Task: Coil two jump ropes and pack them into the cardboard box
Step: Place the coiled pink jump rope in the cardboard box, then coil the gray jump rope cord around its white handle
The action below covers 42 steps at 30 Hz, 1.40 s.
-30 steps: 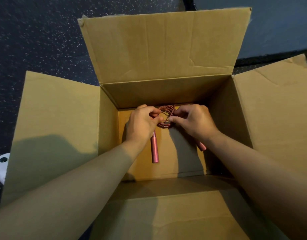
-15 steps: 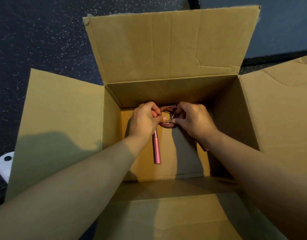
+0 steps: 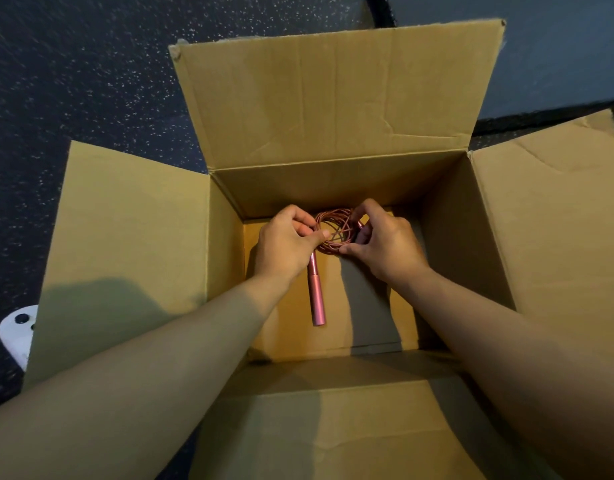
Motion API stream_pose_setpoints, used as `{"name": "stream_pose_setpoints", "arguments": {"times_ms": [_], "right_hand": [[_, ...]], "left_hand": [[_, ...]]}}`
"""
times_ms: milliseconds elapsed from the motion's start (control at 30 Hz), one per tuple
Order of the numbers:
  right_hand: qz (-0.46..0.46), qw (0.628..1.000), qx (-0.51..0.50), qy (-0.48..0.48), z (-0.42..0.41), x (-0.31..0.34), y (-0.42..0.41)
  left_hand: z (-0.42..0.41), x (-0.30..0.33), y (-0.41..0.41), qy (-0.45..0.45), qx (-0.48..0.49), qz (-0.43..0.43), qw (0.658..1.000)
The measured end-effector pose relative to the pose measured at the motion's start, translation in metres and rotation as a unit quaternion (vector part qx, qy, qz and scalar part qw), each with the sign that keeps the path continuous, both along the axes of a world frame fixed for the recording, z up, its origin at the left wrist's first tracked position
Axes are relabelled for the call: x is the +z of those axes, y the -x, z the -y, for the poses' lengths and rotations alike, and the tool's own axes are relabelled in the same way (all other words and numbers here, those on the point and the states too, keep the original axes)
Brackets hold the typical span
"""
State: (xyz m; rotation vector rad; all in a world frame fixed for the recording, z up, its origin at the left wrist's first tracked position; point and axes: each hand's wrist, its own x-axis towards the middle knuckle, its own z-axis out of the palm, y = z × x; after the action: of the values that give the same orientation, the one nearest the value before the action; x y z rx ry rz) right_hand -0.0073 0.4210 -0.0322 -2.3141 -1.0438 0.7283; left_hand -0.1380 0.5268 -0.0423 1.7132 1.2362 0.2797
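An open cardboard box (image 3: 333, 188) fills the view, all its flaps folded outward. Deep inside, at the far end of its floor, a pink jump rope lies coiled (image 3: 335, 230). My left hand (image 3: 286, 242) pinches the coil's left side, and one pink handle (image 3: 316, 296) sticks out below it toward me. On the coil's right side my right hand (image 3: 385, 245) grips it, with the second handle mostly hidden under the fingers. A second rope is not in view.
The box stands on dark speckled flooring (image 3: 73, 81). A white object with dark holes (image 3: 16, 334) peeks from under the left flap. A dark baseboard strip (image 3: 541, 116) and a blue-grey wall lie at the top right. The near flap (image 3: 333, 427) lies between my forearms.
The coil has opened wider between my hands and sits lower in the box. My right hand has shifted, so the second handle no longer shows below it.
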Motion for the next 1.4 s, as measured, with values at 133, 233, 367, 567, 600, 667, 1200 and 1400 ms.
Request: {"name": "stream_pose_setpoints", "arguments": {"times_ms": [133,233,367,567,600,667,1200,1400], "right_hand": [[0.009,1.0,-0.01,-0.011,-0.006,-0.005,0.001],[0.01,1.0,-0.006,-0.006,-0.006,-0.006,0.002],[0.001,1.0,-0.006,-0.001,-0.002,-0.002,0.001],[-0.013,1.0,-0.003,0.002,0.0,0.009,0.004],[-0.014,1.0,-0.005,0.001,0.0,0.01,0.004],[-0.014,1.0,-0.008,-0.003,0.001,0.011,0.004],[0.091,0.993,0.042,0.059,0.059,0.098,0.002],[0.163,0.981,-0.017,0.101,0.16,0.242,0.018]], "left_hand": [[0.002,-0.003,-0.001,0.002,-0.026,-0.016,1.0],[0.001,-0.003,-0.004,-0.018,-0.042,-0.037,0.998],[0.001,0.0,-0.001,-0.026,-0.054,-0.036,0.998],[0.001,0.011,0.0,-0.022,-0.052,-0.018,0.998],[0.002,0.013,0.0,-0.022,-0.052,-0.016,0.998],[0.003,0.016,0.0,-0.023,-0.053,-0.014,0.998],[0.017,0.097,0.002,-0.146,-0.362,-0.179,0.903],[0.079,0.24,-0.041,-0.248,-0.602,-0.181,0.737]]}}
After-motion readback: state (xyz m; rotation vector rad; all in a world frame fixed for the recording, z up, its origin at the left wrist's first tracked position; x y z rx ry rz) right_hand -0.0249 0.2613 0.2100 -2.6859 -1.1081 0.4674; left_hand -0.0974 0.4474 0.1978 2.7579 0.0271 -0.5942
